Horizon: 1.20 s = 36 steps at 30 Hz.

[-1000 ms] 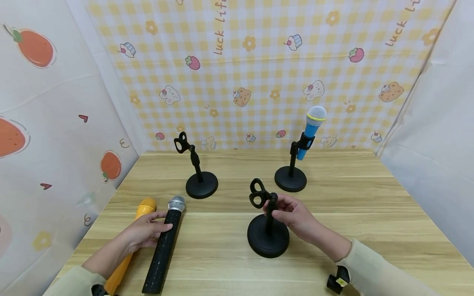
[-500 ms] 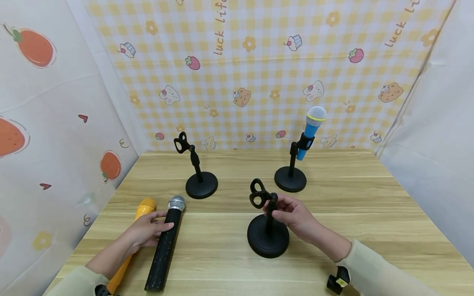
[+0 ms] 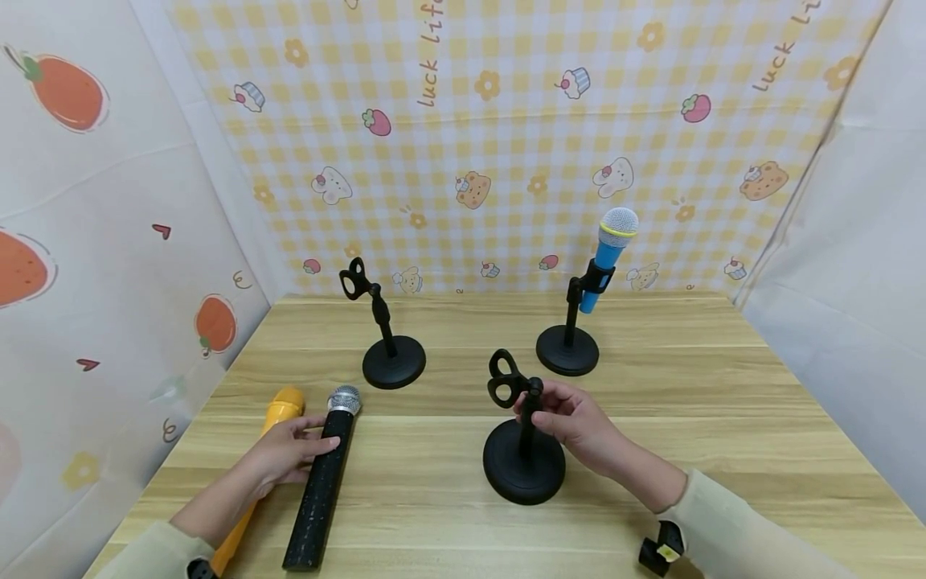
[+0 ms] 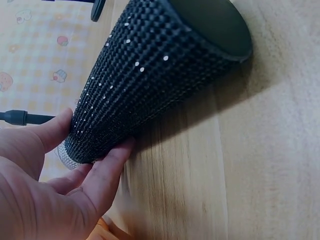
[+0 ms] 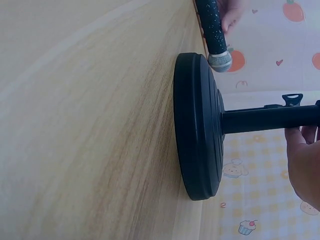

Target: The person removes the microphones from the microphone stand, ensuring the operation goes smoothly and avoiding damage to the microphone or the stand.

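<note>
Black microphone [image 3: 321, 482] between curled left fingers [image 4: 111, 167]

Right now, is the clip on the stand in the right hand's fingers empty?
Empty: in the head view, the clip has nothing between its two sides.

Behind the left hand [image 3: 285, 452] and right hand [image 3: 579, 422] come cream sleeves [image 3: 745, 527] with black devices [image 3: 653, 559] at the cuffs [image 3: 678, 497], the right one bearing a yellow patch [image 3: 667, 553].
</note>
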Available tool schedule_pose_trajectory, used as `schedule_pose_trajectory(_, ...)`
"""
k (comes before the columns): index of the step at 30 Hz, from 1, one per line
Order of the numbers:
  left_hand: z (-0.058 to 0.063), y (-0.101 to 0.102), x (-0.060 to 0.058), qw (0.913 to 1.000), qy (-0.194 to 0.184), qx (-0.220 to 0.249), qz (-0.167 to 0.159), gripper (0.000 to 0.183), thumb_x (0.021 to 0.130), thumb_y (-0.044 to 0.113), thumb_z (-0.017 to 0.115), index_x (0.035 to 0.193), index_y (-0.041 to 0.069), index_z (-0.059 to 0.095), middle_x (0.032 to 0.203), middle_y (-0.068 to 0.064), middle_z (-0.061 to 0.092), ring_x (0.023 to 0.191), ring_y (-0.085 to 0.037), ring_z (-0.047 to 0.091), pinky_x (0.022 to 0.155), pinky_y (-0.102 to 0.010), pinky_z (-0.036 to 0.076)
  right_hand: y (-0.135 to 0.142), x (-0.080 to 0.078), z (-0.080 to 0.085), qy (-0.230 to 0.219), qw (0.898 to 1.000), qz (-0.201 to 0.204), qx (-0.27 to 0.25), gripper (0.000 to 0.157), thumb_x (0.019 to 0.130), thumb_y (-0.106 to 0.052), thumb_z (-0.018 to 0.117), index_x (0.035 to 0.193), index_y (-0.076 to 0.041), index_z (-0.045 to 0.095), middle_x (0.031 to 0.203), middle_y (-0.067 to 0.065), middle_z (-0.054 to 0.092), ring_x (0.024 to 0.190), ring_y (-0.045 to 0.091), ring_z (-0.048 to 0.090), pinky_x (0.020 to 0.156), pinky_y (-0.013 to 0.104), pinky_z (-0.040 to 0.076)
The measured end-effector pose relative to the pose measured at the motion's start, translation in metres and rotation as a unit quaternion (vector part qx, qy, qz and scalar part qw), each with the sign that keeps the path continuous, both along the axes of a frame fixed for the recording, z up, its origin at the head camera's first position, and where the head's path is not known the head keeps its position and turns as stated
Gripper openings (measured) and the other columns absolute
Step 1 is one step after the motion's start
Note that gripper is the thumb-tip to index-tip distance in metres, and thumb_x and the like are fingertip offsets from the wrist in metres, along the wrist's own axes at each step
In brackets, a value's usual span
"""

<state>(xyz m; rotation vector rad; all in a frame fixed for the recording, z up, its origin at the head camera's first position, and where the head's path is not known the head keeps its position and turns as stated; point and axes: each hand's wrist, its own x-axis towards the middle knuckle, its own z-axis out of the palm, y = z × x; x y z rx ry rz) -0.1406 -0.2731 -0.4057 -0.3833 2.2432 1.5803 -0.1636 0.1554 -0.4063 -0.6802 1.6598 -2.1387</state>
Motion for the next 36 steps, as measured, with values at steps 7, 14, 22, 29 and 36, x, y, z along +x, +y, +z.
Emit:
schedule_pose_trajectory(7,0.0021,0.0008,0.0005,0.9995,0.004,-0.03,-0.002,0.071,0.091,0.021,0.072,0.143,-0.007,0.033,0.12,-0.028,0.054,0.088,-0.026,0.065,0.071,-0.046,0.057,-0.0003,0.0004,0.0003,-0.001,1.0,0.001,-0.003,0.024,0.093,0.003,0.058,0.115,-0.007,0.064,0.11,0.003,0.067,0.107,0.016,0.06,0.097,0.03,0.046)
schedule_pose_trajectory(14,0.003,-0.0001,0.0014,0.9994,-0.002,-0.033,-0.004,0.07,0.091,0.021,0.071,0.143,-0.007,0.034,0.116,-0.024,0.058,0.086,-0.024,0.064,0.071,-0.046,0.056,-0.0005,0.0011,0.0015,-0.003,1.0,-0.005,0.004,0.024,0.093,0.002,0.059,0.115,-0.006,0.063,0.111,0.003,0.067,0.107,0.017,0.06,0.096,0.031,0.046)
schedule_pose_trajectory(22,0.0042,-0.0002,0.0028,0.9998,-0.005,-0.02,-0.003,0.068,0.091,0.02,0.07,0.143,-0.006,0.034,0.116,-0.023,0.059,0.087,-0.025,0.065,0.071,-0.046,0.056,-0.0002,0.001,0.0021,-0.006,1.0,-0.001,0.001,0.026,0.094,0.003,0.058,0.113,-0.012,0.065,0.111,0.003,0.067,0.108,0.016,0.06,0.097,0.03,0.046)
schedule_pose_trajectory(29,0.004,-0.0015,0.004,0.9999,-0.008,-0.009,0.003,0.068,0.092,0.019,0.069,0.143,-0.007,0.033,0.107,-0.016,0.065,0.088,-0.025,0.066,0.072,-0.046,0.056,-0.0003,0.0003,0.0009,-0.002,1.0,0.005,-0.004,0.029,0.094,0.003,0.058,0.112,-0.018,0.067,0.111,0.002,0.067,0.108,0.016,0.059,0.096,0.03,0.046)
schedule_pose_trajectory(36,0.006,-0.0024,0.0052,0.9998,-0.017,0.008,0.01,0.069,0.092,0.018,0.069,0.144,-0.007,0.032,0.101,-0.012,0.068,0.089,-0.025,0.067,0.072,-0.046,0.055,0.0001,0.0003,0.0005,0.002,1.0,0.011,-0.014,0.029,0.094,0.002,0.058,0.113,-0.018,0.067,0.111,0.002,0.067,0.108,0.015,0.059,0.096,0.03,0.046)
